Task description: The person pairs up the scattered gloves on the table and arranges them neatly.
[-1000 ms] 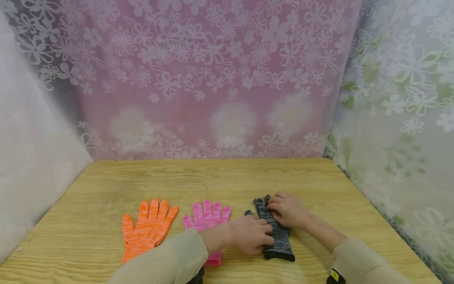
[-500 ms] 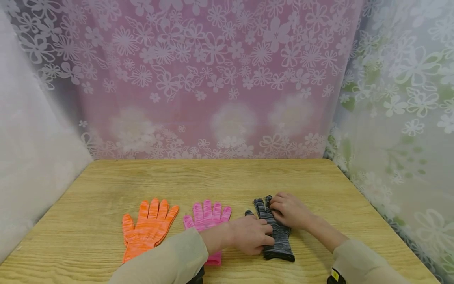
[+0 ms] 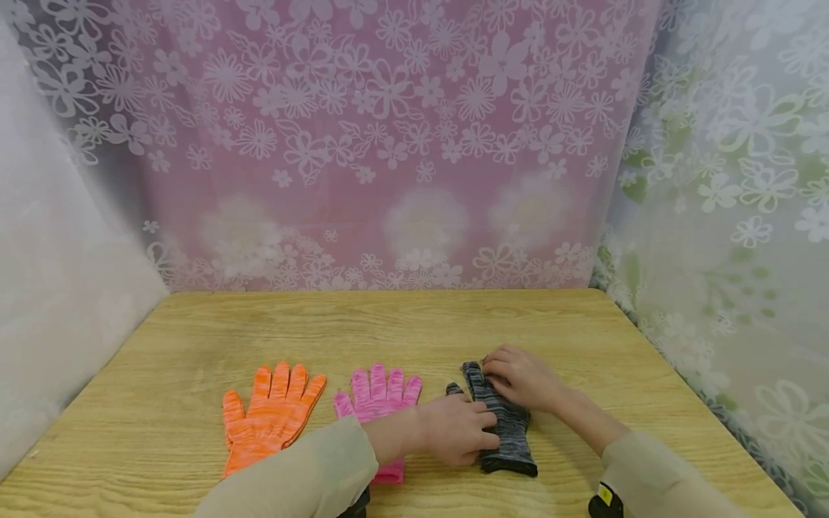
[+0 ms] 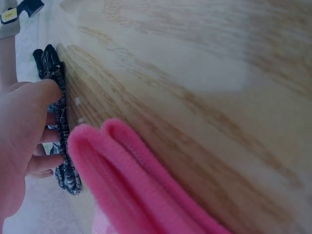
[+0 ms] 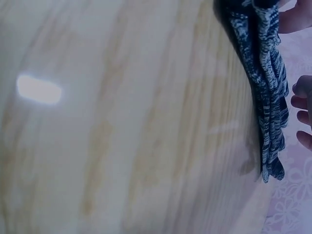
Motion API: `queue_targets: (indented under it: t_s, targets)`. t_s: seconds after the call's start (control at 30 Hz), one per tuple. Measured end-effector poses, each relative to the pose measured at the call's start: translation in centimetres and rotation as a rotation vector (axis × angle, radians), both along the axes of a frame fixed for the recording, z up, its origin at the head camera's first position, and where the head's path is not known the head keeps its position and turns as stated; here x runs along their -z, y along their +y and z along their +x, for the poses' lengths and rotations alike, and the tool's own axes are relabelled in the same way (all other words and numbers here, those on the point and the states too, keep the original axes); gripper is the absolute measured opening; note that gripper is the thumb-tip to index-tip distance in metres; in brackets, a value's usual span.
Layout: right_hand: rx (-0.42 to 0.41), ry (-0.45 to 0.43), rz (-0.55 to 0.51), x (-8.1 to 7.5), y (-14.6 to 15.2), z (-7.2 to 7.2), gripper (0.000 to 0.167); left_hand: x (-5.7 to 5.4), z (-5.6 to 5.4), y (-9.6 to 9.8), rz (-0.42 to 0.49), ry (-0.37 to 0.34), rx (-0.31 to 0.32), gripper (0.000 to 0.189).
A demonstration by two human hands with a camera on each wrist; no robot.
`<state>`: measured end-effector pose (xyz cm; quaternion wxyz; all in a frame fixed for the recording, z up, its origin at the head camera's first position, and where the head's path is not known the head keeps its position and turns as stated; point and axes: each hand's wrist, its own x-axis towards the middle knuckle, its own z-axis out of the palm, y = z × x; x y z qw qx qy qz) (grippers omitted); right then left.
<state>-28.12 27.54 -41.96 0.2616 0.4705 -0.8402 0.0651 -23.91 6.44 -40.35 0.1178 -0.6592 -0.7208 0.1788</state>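
Note:
A dark grey and black knitted glove (image 3: 508, 432) lies flat on the wooden table, fingers pointing away, black cuff towards me. Across its palm rests my left hand (image 3: 456, 430), its fingers spread over the fabric. My right hand (image 3: 518, 374) is over the glove's far fingers, hiding most of them. In the right wrist view, its relaxed fingertips (image 5: 303, 102) show just above the glove (image 5: 268, 83). The left wrist view shows my left hand (image 4: 22, 141) with its fingers at the glove's side (image 4: 61, 126). Neither hand has lifted the glove.
Left of the grey glove lies a pink glove (image 3: 378, 403), partly under my left forearm. An orange glove (image 3: 268, 417) lies further left, its lower part hidden by the sleeve. Flowered curtains (image 3: 414, 144) enclose the table (image 3: 363, 316) at the back and sides.
My right hand has shifted slightly left and away from me, covering more of the grey glove's fingers. My left hand stays in place.

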Motion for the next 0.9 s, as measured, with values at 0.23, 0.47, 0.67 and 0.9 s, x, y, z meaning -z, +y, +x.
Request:
queue_targets:
  t_s: [0.23,0.47,0.67,0.9]
  targets:
    - [-0.012,-0.017,0.006,-0.1,-0.4,-0.1,0.017,-0.1,0.0,-0.2,0.013,0.009,0.012,0.026]
    - [0.009,-0.134,0.030,-0.3,-0.8,-0.1,0.020,-0.1,-0.1,-0.5,0.024,-0.034,0.026,0.030]
    - [0.016,-0.259,0.084,-0.3,-1.2,-0.7,0.025,0.2,-0.4,-0.8,0.031,-0.076,0.027,0.035]
    - [0.155,-0.330,0.019,-0.3,-1.9,-1.6,0.016,0.2,-0.5,-1.0,0.038,-0.096,0.024,0.037]
